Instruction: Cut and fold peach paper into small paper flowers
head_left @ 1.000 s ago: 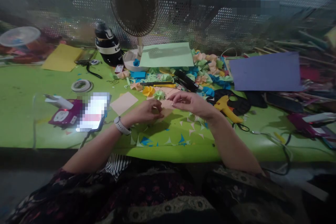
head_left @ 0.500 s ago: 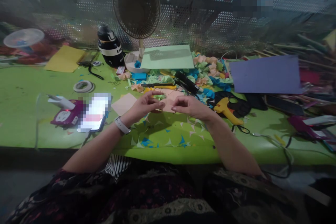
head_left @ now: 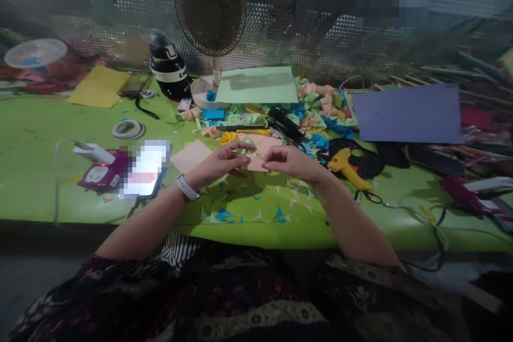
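Observation:
My left hand [head_left: 222, 163] and my right hand [head_left: 290, 161] meet over the middle of the green table [head_left: 36, 133], both pinching a small peach paper piece [head_left: 259, 154] held just above the surface. The fingers of both hands are closed on its edges. A white watch [head_left: 185, 188] sits on my left wrist. Another peach paper square [head_left: 191, 156] lies flat just left of my left hand. Small paper triangle scraps [head_left: 256, 208] are scattered on the table below my hands.
A lit phone [head_left: 145, 170] and a purple device [head_left: 100, 173] lie at the left. A yellow glue gun [head_left: 347, 165] is right of my hands. Folded paper flowers [head_left: 316, 99], a fan [head_left: 210, 8], a black bottle [head_left: 169, 69], tape roll [head_left: 127, 129] and purple sheet [head_left: 406, 113] fill the back.
Both hands lifted the peach paper slightly and moved closer together, shifting from an open fingertip hold to a tighter pinch on its edges.

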A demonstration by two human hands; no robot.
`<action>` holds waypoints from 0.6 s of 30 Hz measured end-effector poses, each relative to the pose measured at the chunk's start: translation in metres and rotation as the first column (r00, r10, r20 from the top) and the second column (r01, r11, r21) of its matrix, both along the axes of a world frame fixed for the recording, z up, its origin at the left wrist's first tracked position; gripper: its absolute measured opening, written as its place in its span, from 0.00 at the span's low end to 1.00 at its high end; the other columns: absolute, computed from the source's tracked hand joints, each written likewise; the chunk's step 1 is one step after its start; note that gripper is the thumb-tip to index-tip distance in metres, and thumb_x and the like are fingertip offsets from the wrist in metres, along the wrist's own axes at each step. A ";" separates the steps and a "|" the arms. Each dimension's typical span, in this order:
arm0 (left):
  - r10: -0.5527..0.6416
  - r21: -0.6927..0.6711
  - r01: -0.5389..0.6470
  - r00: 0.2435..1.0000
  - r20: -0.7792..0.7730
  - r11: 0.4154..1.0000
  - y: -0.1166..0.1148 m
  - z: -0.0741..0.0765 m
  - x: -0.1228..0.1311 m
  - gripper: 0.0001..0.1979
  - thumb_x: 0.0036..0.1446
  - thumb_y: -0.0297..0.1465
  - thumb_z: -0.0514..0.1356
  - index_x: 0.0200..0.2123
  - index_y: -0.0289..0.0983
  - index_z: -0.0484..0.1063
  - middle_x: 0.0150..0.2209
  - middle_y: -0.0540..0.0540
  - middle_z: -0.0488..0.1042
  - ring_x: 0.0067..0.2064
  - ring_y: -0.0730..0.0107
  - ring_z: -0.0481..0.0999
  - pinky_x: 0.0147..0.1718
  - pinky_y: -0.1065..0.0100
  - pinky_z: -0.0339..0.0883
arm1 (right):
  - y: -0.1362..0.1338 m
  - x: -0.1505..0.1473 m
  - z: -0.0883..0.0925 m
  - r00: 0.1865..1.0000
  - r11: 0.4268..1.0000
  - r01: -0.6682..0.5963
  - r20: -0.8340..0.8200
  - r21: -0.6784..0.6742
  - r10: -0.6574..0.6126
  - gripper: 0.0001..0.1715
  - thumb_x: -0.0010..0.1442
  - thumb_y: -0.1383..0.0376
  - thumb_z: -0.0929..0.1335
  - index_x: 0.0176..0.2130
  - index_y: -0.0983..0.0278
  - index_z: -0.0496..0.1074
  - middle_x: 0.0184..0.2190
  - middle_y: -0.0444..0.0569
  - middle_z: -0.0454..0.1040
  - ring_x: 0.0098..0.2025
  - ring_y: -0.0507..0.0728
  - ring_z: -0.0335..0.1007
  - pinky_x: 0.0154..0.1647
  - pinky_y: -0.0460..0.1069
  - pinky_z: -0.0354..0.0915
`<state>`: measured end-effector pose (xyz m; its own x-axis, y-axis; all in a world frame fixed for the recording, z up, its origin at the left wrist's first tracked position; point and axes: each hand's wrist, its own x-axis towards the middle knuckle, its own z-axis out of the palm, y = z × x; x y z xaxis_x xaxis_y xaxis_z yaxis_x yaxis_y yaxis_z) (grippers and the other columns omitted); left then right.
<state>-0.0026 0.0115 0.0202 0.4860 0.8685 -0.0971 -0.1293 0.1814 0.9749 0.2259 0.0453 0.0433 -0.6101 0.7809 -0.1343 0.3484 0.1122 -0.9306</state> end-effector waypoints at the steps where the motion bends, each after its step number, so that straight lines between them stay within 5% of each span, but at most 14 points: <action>1: -0.003 -0.004 0.003 1.000 0.006 1.000 0.000 0.000 0.000 0.19 0.57 0.33 0.65 0.52 0.38 0.70 0.25 0.56 0.67 0.29 0.77 0.71 0.36 0.66 0.78 | 0.000 0.000 0.000 1.000 1.000 0.011 -0.004 0.001 -0.011 0.14 0.48 0.57 0.75 0.29 0.64 0.73 0.26 0.44 0.75 0.30 0.52 0.68 0.35 0.49 0.64; 18: -0.045 0.012 0.045 0.999 0.008 0.999 0.002 -0.001 -0.001 0.16 0.58 0.31 0.64 0.50 0.38 0.69 0.25 0.56 0.63 0.28 0.77 0.69 0.36 0.66 0.78 | -0.003 -0.001 0.001 0.999 0.997 0.041 -0.026 -0.064 -0.043 0.13 0.48 0.59 0.75 0.28 0.65 0.72 0.24 0.43 0.73 0.27 0.50 0.68 0.33 0.48 0.64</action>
